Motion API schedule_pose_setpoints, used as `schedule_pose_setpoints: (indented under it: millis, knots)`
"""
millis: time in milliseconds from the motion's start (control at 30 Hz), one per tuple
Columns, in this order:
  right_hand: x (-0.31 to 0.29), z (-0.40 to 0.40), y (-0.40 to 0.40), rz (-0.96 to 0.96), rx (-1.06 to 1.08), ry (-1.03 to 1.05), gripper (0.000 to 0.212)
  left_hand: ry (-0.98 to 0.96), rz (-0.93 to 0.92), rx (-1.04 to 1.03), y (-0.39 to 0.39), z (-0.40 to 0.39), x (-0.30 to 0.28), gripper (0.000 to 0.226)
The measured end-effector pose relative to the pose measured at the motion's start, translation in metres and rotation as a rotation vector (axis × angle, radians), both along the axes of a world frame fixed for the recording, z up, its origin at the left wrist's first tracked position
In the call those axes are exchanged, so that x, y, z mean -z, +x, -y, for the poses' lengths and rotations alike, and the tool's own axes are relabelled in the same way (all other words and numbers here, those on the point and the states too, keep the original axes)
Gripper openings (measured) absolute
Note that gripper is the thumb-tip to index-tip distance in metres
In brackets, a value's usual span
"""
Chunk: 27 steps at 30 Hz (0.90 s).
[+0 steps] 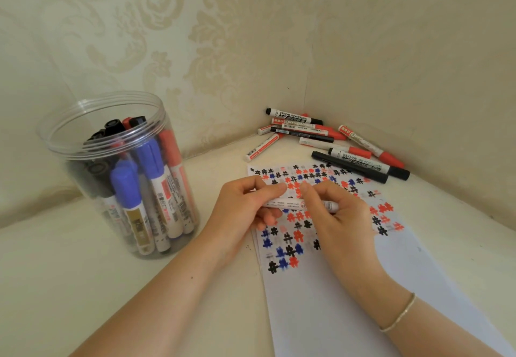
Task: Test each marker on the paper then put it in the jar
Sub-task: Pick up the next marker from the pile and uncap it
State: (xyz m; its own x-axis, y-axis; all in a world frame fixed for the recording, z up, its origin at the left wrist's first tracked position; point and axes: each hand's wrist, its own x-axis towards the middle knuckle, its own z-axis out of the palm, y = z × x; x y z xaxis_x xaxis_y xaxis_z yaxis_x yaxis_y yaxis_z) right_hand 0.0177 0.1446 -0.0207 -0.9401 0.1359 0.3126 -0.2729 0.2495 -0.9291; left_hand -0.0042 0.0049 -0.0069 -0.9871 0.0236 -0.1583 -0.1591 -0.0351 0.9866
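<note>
Matte cream desk (69, 273); flat white paper (349, 300) covered in hash marks. Clear ribbed plastic jar (117, 175) left, markers upright inside. We see both hands, left (240, 211) and right (335, 217), pinching one white cylindrical marker (296, 204), axis left-right above the paper.

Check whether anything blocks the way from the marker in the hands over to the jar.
Nothing visible does. The marker, held by the left hand and right hand over the paper, has only bare tabletop between it and the jar. The jar's mouth is open, with room above the markers inside.
</note>
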Motion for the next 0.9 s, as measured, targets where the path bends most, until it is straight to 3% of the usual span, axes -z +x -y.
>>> schedule_pose_setpoints:
  millis: [233, 367, 500, 600, 667, 800, 867, 900]
  knots:
    - [-0.004, 0.006, 0.001, 0.014, 0.027, -0.024, 0.038, -0.110, -0.064, -0.093, 0.005, -0.005, -0.006, 0.026]
    - [-0.037, 0.007, -0.005, 0.055, 0.019, -0.118, 0.044, -0.201, -0.306, -0.185, 0.017, -0.005, -0.047, 0.025]
    - [-0.086, 0.019, -0.026, 0.125, -0.172, -0.456, 0.039, -0.312, -0.566, -0.207, 0.028, 0.000, -0.116, 0.017]
    - [-0.126, 0.038, -0.045, 0.138, -0.323, -0.652, 0.041, -0.509, -0.769, -0.315, 0.038, 0.007, -0.151, 0.019]
    - [-0.145, 0.053, -0.056, 0.174, -0.437, -0.618, 0.041, -0.589, -0.895, -0.416, 0.043, 0.013, -0.164, 0.026]
    - [-0.156, 0.088, -0.071, 0.254, -0.671, -0.430, 0.045, -0.548, -1.062, -0.641, 0.045, 0.039, -0.171, 0.037]
    - [-0.143, 0.099, -0.086, 0.238, -0.578, -0.251, 0.043, -0.558, -1.146, -0.735, 0.045, 0.055, -0.170, 0.029]
    - [-0.131, 0.100, -0.095, 0.186, -0.473, -0.051, 0.035, -0.571, -1.158, -0.772, 0.044, 0.063, -0.168, 0.023]
